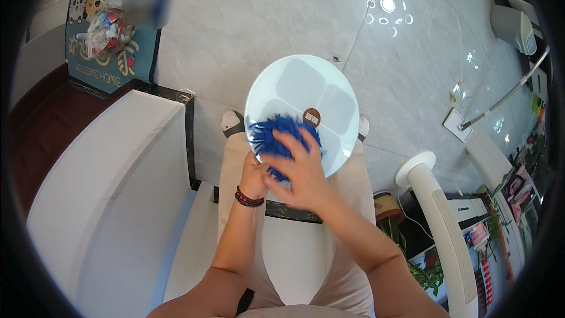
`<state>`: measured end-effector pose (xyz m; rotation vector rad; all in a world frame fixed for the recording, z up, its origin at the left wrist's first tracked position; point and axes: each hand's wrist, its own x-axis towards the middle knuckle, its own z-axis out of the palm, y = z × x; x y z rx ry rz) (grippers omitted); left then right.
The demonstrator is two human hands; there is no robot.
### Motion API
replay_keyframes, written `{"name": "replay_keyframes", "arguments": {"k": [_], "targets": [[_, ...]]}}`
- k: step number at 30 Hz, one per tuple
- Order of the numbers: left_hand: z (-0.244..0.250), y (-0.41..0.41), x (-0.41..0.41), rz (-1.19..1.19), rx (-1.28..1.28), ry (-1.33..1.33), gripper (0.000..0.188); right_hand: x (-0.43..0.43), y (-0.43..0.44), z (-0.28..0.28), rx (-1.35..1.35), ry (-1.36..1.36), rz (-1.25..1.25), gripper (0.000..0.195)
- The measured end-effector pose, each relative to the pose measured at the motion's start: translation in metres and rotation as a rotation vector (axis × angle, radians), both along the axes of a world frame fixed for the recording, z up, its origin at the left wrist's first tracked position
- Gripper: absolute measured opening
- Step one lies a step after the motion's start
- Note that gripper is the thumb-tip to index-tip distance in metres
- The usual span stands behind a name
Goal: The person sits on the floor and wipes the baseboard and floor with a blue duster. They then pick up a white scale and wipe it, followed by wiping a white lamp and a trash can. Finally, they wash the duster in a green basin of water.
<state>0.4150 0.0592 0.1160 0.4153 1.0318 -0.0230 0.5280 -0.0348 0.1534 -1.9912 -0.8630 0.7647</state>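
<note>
A round pale glass disc (300, 79) with grey rounded panels and a small brown centre circle bearing writing lies over my knees. My left hand (255, 176), with a dark beaded bracelet at the wrist, grips the disc's near left edge. On the disc's lower left part lies a blue shaggy microfibre cloth or mitt (276, 134). Spread and blurred, my right hand (298, 168) rests its fingers over the blue cloth, palm down. The left fingers are partly hidden beneath the disc and behind the right hand.
A white cabinet or step (132, 163) stands at the left, beyond it a doormat (79, 57) with plastic bags (110, 33). A flat mop (457, 124) rests on the tiled floor at right. A white tower appliance (446, 229) and a potted plant (388, 207) are nearer.
</note>
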Motion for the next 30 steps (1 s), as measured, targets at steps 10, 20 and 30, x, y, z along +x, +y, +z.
{"name": "replay_keyframes", "arguments": {"k": [10,20,30], "targets": [[-0.017,-0.017,-0.02,-0.269,0.415,0.022,0.037,-0.011,0.003,-0.023,0.075,-0.122,0.168,0.029],[-0.008,-0.001,-0.03,-0.058,0.087,-0.025,0.046,0.077,-0.06,-0.088,-0.422,-0.06,-0.339,0.029],[-0.026,-0.004,-0.031,0.204,0.116,-0.018,0.046,-0.091,-0.037,-0.019,-0.171,0.636,-1.067,0.051]]}}
